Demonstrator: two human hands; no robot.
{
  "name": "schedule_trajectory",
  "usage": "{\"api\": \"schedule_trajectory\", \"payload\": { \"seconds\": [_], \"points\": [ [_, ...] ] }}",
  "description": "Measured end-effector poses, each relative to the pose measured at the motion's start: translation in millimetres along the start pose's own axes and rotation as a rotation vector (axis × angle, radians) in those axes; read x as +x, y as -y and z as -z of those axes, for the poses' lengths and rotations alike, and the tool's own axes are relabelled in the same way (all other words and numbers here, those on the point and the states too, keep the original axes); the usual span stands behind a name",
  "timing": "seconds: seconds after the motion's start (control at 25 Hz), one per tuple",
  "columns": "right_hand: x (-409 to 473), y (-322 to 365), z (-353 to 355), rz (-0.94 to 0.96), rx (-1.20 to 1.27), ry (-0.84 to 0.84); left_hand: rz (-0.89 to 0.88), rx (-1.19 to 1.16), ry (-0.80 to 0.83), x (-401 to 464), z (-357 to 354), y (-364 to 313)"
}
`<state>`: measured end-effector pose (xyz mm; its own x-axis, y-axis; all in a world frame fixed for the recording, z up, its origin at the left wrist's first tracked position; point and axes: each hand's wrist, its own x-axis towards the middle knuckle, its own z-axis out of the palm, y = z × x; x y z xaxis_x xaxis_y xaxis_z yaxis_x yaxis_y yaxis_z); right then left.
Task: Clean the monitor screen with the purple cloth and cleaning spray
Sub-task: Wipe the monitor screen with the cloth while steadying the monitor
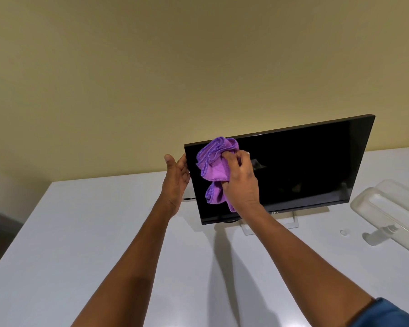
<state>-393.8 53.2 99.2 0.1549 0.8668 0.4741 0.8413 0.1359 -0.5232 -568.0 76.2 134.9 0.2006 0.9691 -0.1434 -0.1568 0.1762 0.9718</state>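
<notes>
A black monitor (300, 166) stands on a white table (80, 232), its dark screen facing me. My right hand (241, 182) is closed on a bunched purple cloth (214, 166) and presses it against the upper left part of the screen. My left hand (176, 178) rests flat against the monitor's left edge, fingers wrapped around the side. A clear spray bottle (378, 234) lies on the table at the right, partly behind a clear box.
A clear plastic container (394, 206) sits at the right edge of the table. A small clear cap (344, 232) lies near the spray bottle. The monitor's stand base (291, 223) shows below the screen. A beige wall rises behind the table.
</notes>
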Motion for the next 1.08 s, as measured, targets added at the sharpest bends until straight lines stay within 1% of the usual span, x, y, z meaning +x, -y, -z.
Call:
{"api": "schedule_trajectory", "payload": {
  "seconds": [0.24,0.48,0.6,0.76,0.84,0.92,1.08],
  "points": [
    [-6.6,-76.1,39.8,-0.142,0.031,-0.157,-0.037,0.072,-0.012,-3.6,-2.9,0.8],
    [-12.9,-162.8,80.2,-0.274,0.015,-0.27,-0.061,0.178,-0.014,-10.6,-12.7,-4.3],
    [-28.3,-203.3,88.3,-0.367,-0.007,-0.286,-0.083,0.205,-0.014,-10.5,-13.3,-2.4],
    [-61.5,-239.0,80.2,-0.504,0.024,-0.245,-0.061,0.227,0.0,-12.7,-11.6,2.4],
    [-74.6,-241.0,67.3,-0.562,0.055,-0.238,-0.04,0.238,0.006,-15.7,-9.6,9.0],
    [-84.1,-229.1,50.1,-0.598,0.084,-0.252,-0.028,0.239,0.003,-17.9,-8.4,19.2],
    [-98.5,-170.4,3.8,-0.577,0.134,-0.242,-0.035,0.239,-0.009,-17.0,-8.5,28.8]
  ]
}}
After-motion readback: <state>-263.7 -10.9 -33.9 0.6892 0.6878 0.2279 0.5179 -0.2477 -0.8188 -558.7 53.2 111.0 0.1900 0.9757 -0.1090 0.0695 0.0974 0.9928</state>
